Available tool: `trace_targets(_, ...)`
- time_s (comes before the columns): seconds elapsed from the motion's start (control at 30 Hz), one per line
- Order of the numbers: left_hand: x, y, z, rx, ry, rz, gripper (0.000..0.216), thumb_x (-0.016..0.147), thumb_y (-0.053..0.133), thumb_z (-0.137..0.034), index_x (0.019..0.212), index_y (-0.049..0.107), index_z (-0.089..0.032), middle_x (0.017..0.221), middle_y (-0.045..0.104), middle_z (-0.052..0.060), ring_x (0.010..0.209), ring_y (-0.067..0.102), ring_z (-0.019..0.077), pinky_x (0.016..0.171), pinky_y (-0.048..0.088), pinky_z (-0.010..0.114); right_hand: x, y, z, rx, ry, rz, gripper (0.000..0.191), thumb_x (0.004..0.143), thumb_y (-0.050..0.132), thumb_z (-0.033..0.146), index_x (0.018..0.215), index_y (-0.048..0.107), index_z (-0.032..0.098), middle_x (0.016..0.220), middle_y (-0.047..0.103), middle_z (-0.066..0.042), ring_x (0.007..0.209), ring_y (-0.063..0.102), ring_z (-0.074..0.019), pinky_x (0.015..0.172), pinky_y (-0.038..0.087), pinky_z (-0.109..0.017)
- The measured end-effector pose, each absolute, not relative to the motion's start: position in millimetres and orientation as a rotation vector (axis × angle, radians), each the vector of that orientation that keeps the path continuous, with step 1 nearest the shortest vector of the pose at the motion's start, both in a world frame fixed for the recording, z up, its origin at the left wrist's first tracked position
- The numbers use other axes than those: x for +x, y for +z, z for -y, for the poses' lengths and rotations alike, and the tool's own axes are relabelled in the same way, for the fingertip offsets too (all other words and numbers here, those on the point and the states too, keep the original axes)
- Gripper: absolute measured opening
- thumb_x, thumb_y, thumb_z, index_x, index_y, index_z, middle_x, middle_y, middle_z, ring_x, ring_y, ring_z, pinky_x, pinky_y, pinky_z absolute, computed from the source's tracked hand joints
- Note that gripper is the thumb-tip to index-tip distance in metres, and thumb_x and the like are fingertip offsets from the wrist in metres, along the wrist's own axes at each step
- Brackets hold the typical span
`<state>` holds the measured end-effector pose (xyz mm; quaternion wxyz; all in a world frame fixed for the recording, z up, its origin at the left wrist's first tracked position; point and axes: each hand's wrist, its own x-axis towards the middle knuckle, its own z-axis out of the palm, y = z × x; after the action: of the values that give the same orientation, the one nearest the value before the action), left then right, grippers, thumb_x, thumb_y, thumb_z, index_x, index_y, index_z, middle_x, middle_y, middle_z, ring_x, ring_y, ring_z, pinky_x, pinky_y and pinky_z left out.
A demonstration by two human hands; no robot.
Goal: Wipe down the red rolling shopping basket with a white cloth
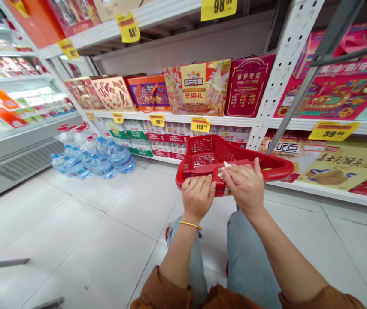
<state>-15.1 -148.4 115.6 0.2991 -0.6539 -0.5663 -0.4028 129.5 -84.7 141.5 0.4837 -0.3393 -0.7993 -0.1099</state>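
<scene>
While left hand (198,193) curled tight over red handle (216,177), right hand (246,185) clasped it too, crumpled white scrap (224,165) by fingers. Basket (185,165) stood ahead, near shelf (177,118). Pushing seemed step in hand; next move likely called for even two-handed steering. Basket smooth plastic, latticed; bottles (119,155) clear, rounded; floor (106,246) glossy tile.

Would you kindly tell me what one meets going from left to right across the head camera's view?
Refrigerated display case, large water bottles, left hand, right hand, yellow 39 price tag.
</scene>
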Motion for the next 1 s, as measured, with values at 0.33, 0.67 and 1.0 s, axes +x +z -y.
trace_targets(0.33,-14,118,151,-1.748,-1.042,1.522,0.023,0.094,0.050,-0.026,0.104,0.068,-0.016,0.094,0.075,0.006,0.082,0.066,0.0184,0.084,0.039,0.035,150,140,71,-0.912,-0.224,1.922,0.030,0.095,0.048,0.039,0.085,0.072,0.023,0.090,0.075,-0.001,0.087,0.068,-0.0182,0.115,0.024,-0.050)
trace_targets(0.67,-8,117,153,-1.691,-1.129,1.597,0.023,0.094,0.050,-0.027,0.102,0.069,-0.018,0.091,0.075,0.006,0.082,0.066,0.0189,0.083,0.039,0.037,130,157,79,-0.966,-0.188,1.823,0.033,0.096,0.047,0.043,0.093,0.070,0.020,0.085,0.072,-0.005,0.079,0.063,-0.0186,0.084,0.046,-0.032)
trace_targets(1.0,-16,118,157,-1.732,-1.114,1.519,0.020,0.092,0.052,-0.023,0.102,0.069,-0.016,0.092,0.075,0.006,0.082,0.066,0.0191,0.084,0.039,0.036,110,151,98,-0.857,-0.266,2.110,0.024,0.095,0.048,0.030,0.098,0.070,0.020,0.106,0.071,-0.005,0.103,0.062,-0.0189,0.106,0.035,-0.039)
